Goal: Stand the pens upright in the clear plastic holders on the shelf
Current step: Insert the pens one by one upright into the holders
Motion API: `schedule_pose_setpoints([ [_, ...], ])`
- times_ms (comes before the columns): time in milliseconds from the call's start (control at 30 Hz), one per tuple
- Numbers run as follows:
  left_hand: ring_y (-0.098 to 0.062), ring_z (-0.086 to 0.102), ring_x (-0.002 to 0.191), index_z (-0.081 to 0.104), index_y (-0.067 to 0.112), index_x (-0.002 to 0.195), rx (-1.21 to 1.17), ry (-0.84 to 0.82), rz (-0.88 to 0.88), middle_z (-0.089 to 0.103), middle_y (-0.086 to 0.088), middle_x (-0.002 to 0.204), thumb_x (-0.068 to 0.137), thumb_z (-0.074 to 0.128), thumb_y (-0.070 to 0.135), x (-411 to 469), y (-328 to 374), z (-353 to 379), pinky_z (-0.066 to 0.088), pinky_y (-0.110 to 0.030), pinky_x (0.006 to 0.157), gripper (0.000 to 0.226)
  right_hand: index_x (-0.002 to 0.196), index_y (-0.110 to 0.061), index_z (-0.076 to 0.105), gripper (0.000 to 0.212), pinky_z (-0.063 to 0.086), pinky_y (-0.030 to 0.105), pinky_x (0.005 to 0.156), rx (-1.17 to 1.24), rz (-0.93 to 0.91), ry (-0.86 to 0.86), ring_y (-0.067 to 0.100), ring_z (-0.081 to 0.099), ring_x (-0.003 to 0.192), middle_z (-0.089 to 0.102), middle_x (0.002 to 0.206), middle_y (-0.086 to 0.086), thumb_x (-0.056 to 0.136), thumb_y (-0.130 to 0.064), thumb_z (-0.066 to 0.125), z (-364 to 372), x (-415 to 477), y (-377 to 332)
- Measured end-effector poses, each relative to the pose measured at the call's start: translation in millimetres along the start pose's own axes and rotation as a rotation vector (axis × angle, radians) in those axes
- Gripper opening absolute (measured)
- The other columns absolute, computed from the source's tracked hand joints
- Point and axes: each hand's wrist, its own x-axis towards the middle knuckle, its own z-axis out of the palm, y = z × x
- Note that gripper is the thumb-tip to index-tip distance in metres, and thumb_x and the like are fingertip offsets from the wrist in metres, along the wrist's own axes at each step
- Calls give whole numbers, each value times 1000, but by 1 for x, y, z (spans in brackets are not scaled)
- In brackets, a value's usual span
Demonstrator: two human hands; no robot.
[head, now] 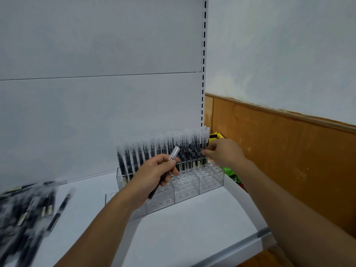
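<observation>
Left hand (154,176) hides the middle of its pen (174,152).

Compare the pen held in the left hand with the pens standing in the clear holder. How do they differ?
The held pen is tilted, cap up and right; the standing pens are upright. The held pen is gripped by the left hand, not in the holder; the standing pens sit in its back holes. The held pen is alone; the standing pens are packed in rows. Both have clear caps and dark barrels.
</observation>
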Motion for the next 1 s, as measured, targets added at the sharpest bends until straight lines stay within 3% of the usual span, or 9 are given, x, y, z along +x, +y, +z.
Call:
schedule_pose_setpoints([
  [133, -7, 56, 59, 68, 20, 105, 84, -22, 32, 70, 2, 81, 98, 55, 22, 2, 3, 2, 44, -18, 52, 15, 77, -25, 69, 33, 45, 29, 54, 133, -38, 129, 9, 58, 62, 66, 69, -5, 91, -53, 58, -2, -24, 3],
  [267, -7, 59, 62, 70, 27, 99, 145, -29, 57, 72, 3, 82, 96, 59, 27, 6, 9, 9, 46, -18, 55, 12, 84, -30, 74, 25, 38, 19, 52, 735, -130, -84, -2, 49, 51, 64, 65, -12, 89, -50, 60, -1, -50, -18],
  [400, -8, 63, 64, 68, 21, 102, 215, -70, 89, 73, 1, 84, 96, 59, 25, 11, 13, 23, 48, -18, 56, 12, 89, -24, 76, 16, 45, 10, 60, 885, -233, -120, -4, 59, 68, 69, 76, -9, 93, -33, 64, -3, -57, -33],
  [467, -8, 67, 69, 68, 22, 101, 242, -48, 100, 73, 3, 86, 96, 59, 28, 13, 13, 29, 54, -22, 63, 12, 85, -16, 75, 15, 43, 12, 55, 981, -198, -81, -1, 58, 62, 66, 69, -7, 91, -26, 66, -3, -55, -35],
  [533, -2, 66, 84, 66, 31, 104, 419, 11, 154, 71, 12, 94, 93, 59, 39, 11, 10, 29, 55, -27, 79, 16, 83, -11, 72, 18, 40, 18, 49, 1069, -117, -23, 6, 54, 56, 63, 67, 0, 92, -26, 65, -8, -51, -33],
  [600, 3, 56, 104, 60, 37, 120, 792, 46, 228, 61, 22, 116, 91, 53, 54, 7, 1, 22, 48, -29, 94, 35, 88, -12, 69, 18, 45, 19, 48, 1122, -11, 73, 10, 62, 59, 70, 74, 2, 94, -27, 61, -17, -43, -25],
  [733, -4, 21, 141, 36, 40, 144, 1200, -53, 234, 25, 20, 155, 90, 35, 69, -4, -16, 5, 22, -35, 116, 62, 94, -15, 64, 11, 50, 15, 52, 1068, 22, 241, 4, 67, 64, 71, 80, -1, 98, -21, 56, -34, -24, -5],
  [833, -2, 3, 146, 25, 45, 148, 1242, -116, 225, 8, 23, 158, 91, 30, 69, -3, -22, 3, 12, -39, 120, 62, 93, -20, 63, 7, 53, 19, 59, 903, -6, 262, 7, 67, 71, 69, 84, 0, 97, -17, 58, -35, -10, 7],
  [1000, -1, -2, 146, 21, 49, 147, 1246, -157, 214, 5, 23, 159, 93, 31, 66, 4, -22, 2, 7, -38, 120, 58, 86, -32, 59, 13, 58, 32, 65, 639, -61, 306, 10, 69, 73, 69, 79, -5, 96, -22, 61, -31, 6, 13],
])
